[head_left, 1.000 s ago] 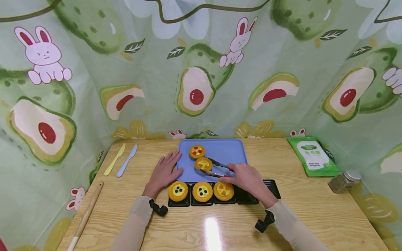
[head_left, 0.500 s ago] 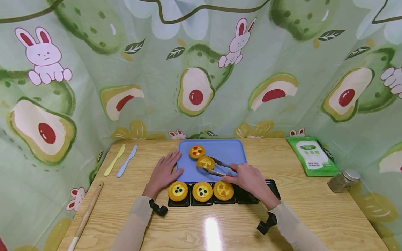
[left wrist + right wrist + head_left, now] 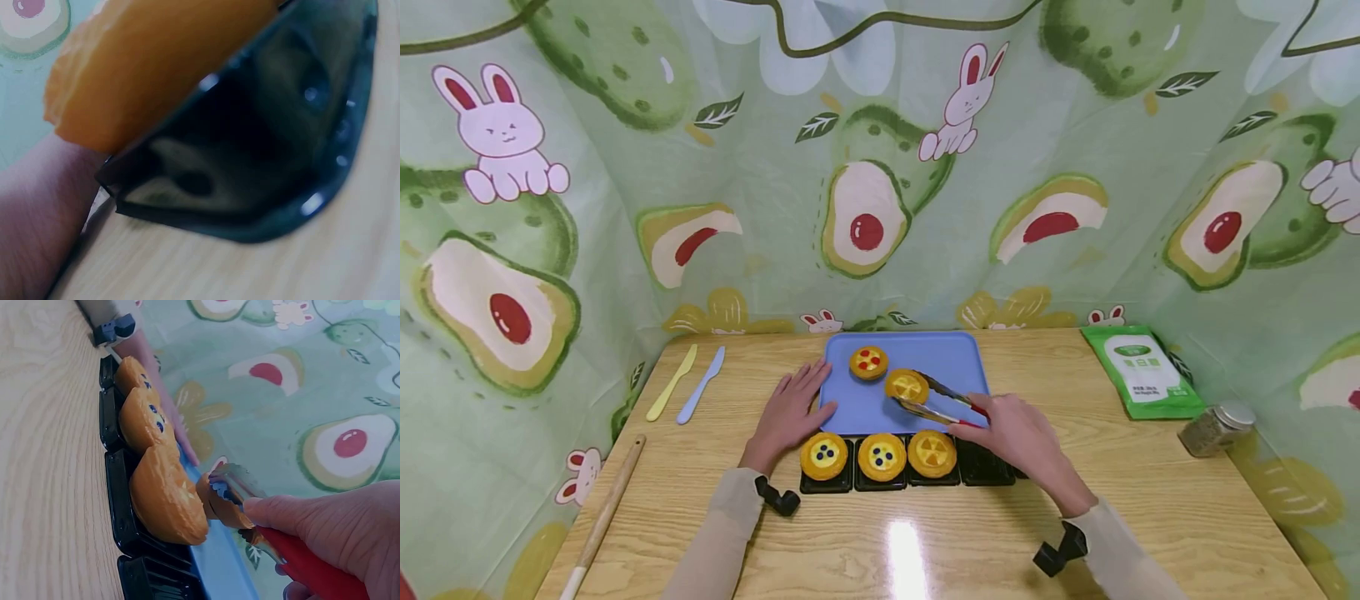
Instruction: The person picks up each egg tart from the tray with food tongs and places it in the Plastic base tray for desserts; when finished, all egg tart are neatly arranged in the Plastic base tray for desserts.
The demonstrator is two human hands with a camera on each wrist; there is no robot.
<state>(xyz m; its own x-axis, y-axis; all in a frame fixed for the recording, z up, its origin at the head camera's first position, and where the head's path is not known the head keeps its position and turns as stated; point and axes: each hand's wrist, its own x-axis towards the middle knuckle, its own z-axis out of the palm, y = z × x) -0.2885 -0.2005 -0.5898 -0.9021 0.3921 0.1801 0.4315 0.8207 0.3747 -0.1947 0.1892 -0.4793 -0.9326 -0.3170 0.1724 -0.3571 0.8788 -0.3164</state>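
Take the blue tray (image 3: 946, 354) as a clock face, twelve towards the curtain. Out at nine o'clock lie a yellow knife (image 3: 672, 383) and a blue knife (image 3: 702, 386).

Nearer, between eight and nine, the left hand (image 3: 788, 408) is spread with fingers straight, at the tray's edge, its thumb over the rim; it grips nothing.

At seven-thirty and six-thirty two blue-dotted tarts (image 3: 823, 457) (image 3: 882, 457) sit in black boxes. On the tray, at ten, rests a red-dotted tart (image 3: 868, 364).

Near the tray's middle is the wedge-topped tart (image 3: 907, 387), tilted between the tips of the tongs (image 3: 927, 412); whether it clears the tray I cannot tell. It is probably light, its crust firm or slightly springy, and likely to roll if pinched unevenly. The best hold seems low on the side wall, at opposite points, sparing the topping.

A similar boxed tart (image 3: 932, 454) stands between five and six; a further black box (image 3: 987, 471) comes next to it.

At four, the right hand (image 3: 1022, 433) is closed round the tongs' red handle (image 3: 312, 565), thumb along one arm, keeping them only partly apart, about the tart's width.
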